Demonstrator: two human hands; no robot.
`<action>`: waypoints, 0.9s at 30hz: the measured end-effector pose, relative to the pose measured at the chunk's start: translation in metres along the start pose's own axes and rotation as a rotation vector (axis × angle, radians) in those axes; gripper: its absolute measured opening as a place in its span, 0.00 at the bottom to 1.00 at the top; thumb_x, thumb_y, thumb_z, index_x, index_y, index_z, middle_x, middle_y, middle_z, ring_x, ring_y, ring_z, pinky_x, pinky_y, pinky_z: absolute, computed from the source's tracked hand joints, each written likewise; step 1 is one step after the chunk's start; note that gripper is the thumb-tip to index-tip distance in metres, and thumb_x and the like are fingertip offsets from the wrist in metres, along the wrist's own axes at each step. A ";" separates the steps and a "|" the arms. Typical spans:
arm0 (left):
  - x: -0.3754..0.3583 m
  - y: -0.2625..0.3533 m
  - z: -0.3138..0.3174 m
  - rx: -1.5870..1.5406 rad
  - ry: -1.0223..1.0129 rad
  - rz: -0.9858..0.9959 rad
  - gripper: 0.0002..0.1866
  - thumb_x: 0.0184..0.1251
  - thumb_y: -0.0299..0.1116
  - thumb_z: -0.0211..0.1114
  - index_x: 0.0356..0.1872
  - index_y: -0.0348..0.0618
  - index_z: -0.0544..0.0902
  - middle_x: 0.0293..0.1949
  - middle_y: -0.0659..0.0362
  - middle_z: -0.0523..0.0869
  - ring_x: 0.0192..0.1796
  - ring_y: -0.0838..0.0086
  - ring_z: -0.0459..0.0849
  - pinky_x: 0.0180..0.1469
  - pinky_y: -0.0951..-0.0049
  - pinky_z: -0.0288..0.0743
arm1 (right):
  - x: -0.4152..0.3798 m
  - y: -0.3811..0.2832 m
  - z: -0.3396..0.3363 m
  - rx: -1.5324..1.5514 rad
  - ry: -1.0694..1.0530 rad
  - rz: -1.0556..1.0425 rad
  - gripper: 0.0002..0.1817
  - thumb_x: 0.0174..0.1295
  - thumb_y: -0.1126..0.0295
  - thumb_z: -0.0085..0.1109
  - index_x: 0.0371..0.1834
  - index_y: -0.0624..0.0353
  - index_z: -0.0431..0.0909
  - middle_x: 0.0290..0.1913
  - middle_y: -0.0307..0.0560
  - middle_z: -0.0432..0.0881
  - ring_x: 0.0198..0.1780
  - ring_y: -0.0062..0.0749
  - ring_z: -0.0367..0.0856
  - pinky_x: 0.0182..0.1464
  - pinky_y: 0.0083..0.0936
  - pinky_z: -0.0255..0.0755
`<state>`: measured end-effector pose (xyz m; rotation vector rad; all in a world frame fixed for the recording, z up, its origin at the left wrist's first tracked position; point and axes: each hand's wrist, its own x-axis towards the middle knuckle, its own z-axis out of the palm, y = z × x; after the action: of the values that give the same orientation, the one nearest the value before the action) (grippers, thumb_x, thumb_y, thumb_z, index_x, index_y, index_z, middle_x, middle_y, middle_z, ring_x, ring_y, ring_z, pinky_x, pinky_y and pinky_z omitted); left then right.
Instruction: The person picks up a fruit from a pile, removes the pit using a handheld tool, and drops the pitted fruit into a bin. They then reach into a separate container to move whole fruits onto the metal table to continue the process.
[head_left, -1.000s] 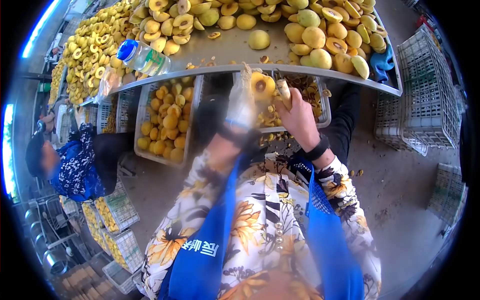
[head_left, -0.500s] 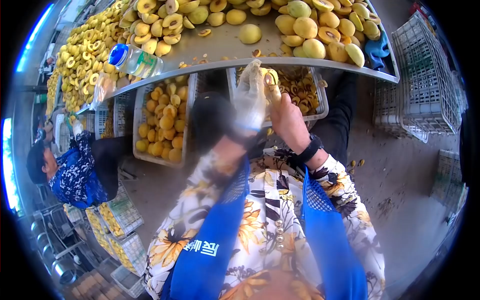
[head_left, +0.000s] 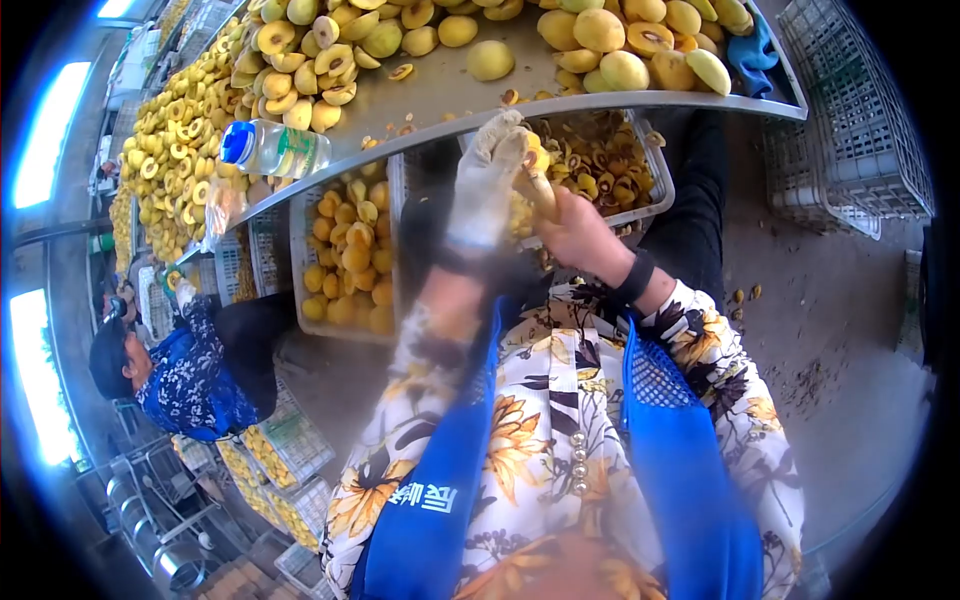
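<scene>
My left hand point(head_left: 485, 180) wears a whitish glove and is closed around a yellow peach half point(head_left: 537, 153). My right hand point(head_left: 585, 232) is bare, with a dark band at the wrist. Its fingers wrap a tool with a pale, wood-like handle point(head_left: 542, 194), whose upper end meets the peach; the working tip is hidden. Both hands are together just below the metal table's edge point(head_left: 440, 132). Beneath them stands a crate point(head_left: 664, 190) with brownish pitted pieces and yellow scraps.
Many whole and halved peaches point(head_left: 600, 32) are heaped on the table. A blue-capped bottle point(head_left: 285, 150) lies near its edge, a blue cloth point(head_left: 752, 60) at the right corner. Another crate point(head_left: 305, 322) holds peach halves. Stacked crates point(head_left: 850, 110) stand right; a co-worker point(head_left: 195, 375) sits left.
The view has shifted a little, so the table's near edge sits higher at the right. My hands stay together; the peach's cut face with its dark centre shows less than before.
</scene>
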<state>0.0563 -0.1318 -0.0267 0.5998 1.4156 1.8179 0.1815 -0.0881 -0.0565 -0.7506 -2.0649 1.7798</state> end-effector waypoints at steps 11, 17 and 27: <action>0.008 -0.014 -0.001 -0.230 0.237 -0.215 0.12 0.63 0.38 0.62 0.30 0.38 0.79 0.21 0.56 0.80 0.19 0.74 0.77 0.19 0.77 0.72 | -0.008 -0.017 0.016 0.491 -0.242 0.476 0.08 0.56 0.77 0.45 0.39 0.63 0.66 0.18 0.38 0.68 0.10 0.20 0.63 0.12 0.18 0.61; 0.010 -0.010 -0.007 -0.226 0.195 -0.273 0.15 0.64 0.42 0.61 0.32 0.38 0.79 0.22 0.56 0.81 0.18 0.74 0.76 0.18 0.77 0.70 | -0.003 -0.016 0.008 0.845 -0.424 0.571 0.05 0.58 0.78 0.48 0.37 0.58 0.66 0.17 0.35 0.63 0.10 0.15 0.55 0.12 0.14 0.54; 0.003 0.030 -0.176 -0.229 0.598 -0.047 0.22 0.66 0.55 0.51 0.35 0.44 0.78 0.27 0.58 0.82 0.30 0.71 0.81 0.29 0.75 0.76 | 0.016 0.002 0.004 0.798 -0.412 0.548 0.07 0.61 0.72 0.52 0.39 0.60 0.67 0.17 0.36 0.64 0.09 0.16 0.57 0.11 0.16 0.54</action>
<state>-0.0839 -0.2400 -0.0480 -0.1122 1.5344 2.1837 0.1664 -0.0815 -0.0605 -0.7674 -1.1479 2.9753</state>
